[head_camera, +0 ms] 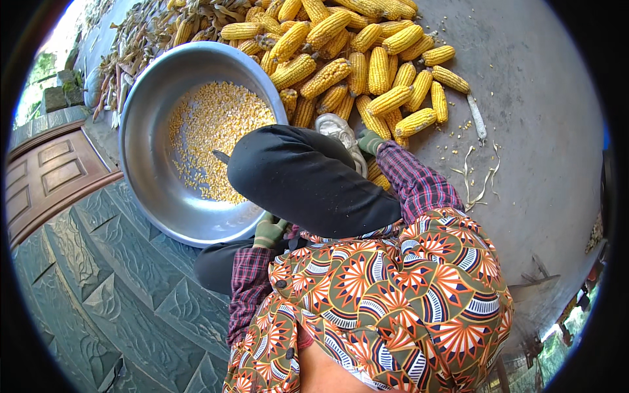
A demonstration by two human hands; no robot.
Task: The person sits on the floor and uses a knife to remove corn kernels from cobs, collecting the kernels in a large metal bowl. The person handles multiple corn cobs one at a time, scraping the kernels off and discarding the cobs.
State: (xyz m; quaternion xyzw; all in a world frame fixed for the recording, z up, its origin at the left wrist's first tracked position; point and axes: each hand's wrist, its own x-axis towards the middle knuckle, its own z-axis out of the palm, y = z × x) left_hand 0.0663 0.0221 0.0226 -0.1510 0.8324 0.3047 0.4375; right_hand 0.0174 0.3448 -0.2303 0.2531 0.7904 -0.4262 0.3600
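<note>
A large round metal basin [142,167] holds loose yellow corn kernels [221,123]. Beyond and to its right lies a heap of husked corn cobs [378,71]. My right hand [369,142], in a green glove, is beside my shoe [339,128] at the near edge of the heap; its fingers are partly hidden and I cannot tell whether it grips a cob. My left hand [269,231], also gloved, is by the basin's near rim and my black-trousered leg; what it may hold is hidden. A dark narrow tip [221,156] sticks out past my knee over the basin.
Dry corn husks [132,64] are piled behind the basin. A stripped cob [476,119], husk strips [484,179] and scattered kernels lie on the concrete floor at the right. A brown panelled door [59,164] and a green stone-patterned wall [128,275] are on the left.
</note>
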